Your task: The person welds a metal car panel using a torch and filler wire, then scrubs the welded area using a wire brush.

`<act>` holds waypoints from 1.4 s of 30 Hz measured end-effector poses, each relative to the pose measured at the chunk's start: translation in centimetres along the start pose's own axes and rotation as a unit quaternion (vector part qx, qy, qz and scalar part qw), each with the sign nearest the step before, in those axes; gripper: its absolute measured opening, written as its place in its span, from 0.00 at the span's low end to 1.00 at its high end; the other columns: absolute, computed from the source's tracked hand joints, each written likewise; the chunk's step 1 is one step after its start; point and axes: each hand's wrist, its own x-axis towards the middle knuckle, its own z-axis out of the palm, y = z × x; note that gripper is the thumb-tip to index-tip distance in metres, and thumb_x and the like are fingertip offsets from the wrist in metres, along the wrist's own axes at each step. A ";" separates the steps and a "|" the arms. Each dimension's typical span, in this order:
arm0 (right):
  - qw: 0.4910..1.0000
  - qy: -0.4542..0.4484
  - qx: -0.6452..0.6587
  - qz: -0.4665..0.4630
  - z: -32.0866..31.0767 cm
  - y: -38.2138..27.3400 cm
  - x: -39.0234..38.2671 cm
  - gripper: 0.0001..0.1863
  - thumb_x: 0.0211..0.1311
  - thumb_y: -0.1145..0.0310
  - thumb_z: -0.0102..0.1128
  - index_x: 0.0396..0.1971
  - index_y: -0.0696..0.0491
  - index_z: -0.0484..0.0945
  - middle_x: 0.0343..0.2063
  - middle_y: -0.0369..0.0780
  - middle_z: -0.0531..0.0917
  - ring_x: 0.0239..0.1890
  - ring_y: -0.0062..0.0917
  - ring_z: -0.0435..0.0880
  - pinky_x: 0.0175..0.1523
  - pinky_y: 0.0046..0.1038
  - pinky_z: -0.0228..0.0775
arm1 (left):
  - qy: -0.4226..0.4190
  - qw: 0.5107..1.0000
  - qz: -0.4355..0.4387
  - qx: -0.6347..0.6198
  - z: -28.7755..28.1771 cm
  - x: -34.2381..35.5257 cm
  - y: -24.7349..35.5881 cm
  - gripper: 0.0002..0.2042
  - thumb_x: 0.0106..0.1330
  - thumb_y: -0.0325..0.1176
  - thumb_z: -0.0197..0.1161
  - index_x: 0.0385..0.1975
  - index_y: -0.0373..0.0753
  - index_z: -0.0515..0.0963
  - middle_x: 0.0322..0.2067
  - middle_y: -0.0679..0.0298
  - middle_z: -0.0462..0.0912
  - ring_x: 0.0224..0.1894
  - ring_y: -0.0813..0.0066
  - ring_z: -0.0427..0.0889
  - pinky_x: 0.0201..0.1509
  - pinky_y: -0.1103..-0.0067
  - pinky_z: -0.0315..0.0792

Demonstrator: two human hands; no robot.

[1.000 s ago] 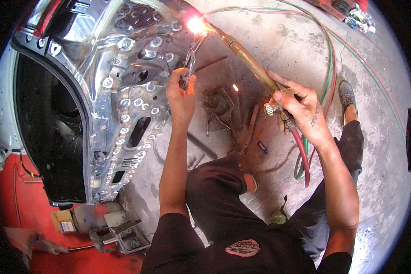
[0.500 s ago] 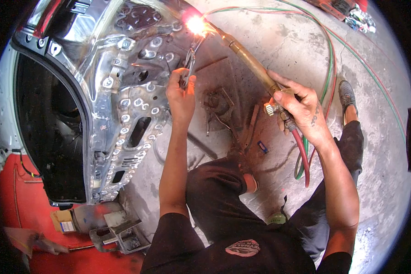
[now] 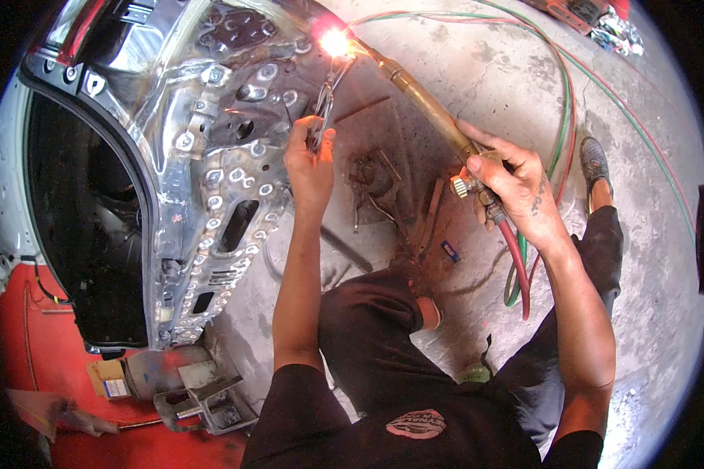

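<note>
My right hand (image 3: 520, 184) is wrapped round the valve end of a long brass gas torch (image 3: 434, 109). From the torch's base a red hose (image 3: 515, 248) and a green one hang down. Raised at the centre left, my left hand (image 3: 310, 160) grips silver pliers (image 3: 325, 105) by their handles. The jaws point up into the glare. A bright flame (image 3: 335, 42) glows where the torch tip and pliers meet, at the edge of a bare metal car body panel (image 3: 235, 168). Glare hides the exact spot and whatever the jaws hold.
A black-sealed body opening (image 3: 86, 219) is at the left, above a red surface (image 3: 47, 328). Green and red hoses (image 3: 563, 78) curve over the concrete floor (image 3: 485, 62). Metal pieces (image 3: 379, 176) and a small blue item (image 3: 450, 251) lie near my legs. A metal bracket (image 3: 215, 399) is lower left.
</note>
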 end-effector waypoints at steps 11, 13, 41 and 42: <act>1.000 0.004 -0.004 0.000 0.0 -0.1 0.0 0.28 0.72 0.63 0.62 0.69 0.57 0.74 0.31 0.38 0.85 0.20 0.19 0.83 0.23 0.23 0.76 | -0.009 1.000 -0.025 -0.013 0.1 0.0 0.5 0.09 0.68 0.24 0.69 0.45 0.34 0.78 0.30 0.65 0.76 0.30 0.77 0.71 0.36 0.77 0.69; 1.000 0.003 -0.005 -0.002 0.0 0.0 0.0 0.28 0.72 0.63 0.62 0.69 0.57 0.74 0.31 0.38 0.85 0.20 0.19 0.83 0.23 0.23 0.76 | -0.007 1.000 -0.022 -0.013 0.1 0.0 0.3 0.09 0.68 0.24 0.69 0.45 0.34 0.78 0.30 0.65 0.76 0.30 0.77 0.71 0.36 0.77 0.69; 1.000 0.009 -0.007 -0.004 0.2 -0.3 0.0 0.29 0.72 0.63 0.62 0.69 0.57 0.74 0.29 0.38 0.85 0.20 0.18 0.83 0.23 0.23 0.76 | -0.016 0.999 -0.032 -0.009 0.4 -0.2 0.1 0.10 0.68 0.24 0.70 0.47 0.34 0.79 0.33 0.63 0.80 0.32 0.78 0.74 0.38 0.78 0.72; 1.000 0.012 -0.005 -0.006 0.2 -0.3 -0.1 0.29 0.72 0.63 0.62 0.69 0.57 0.74 0.28 0.37 0.85 0.19 0.18 0.83 0.24 0.23 0.76 | -0.013 0.999 -0.030 -0.008 0.4 -0.2 -0.1 0.11 0.68 0.24 0.70 0.47 0.34 0.79 0.34 0.63 0.79 0.32 0.78 0.74 0.38 0.78 0.72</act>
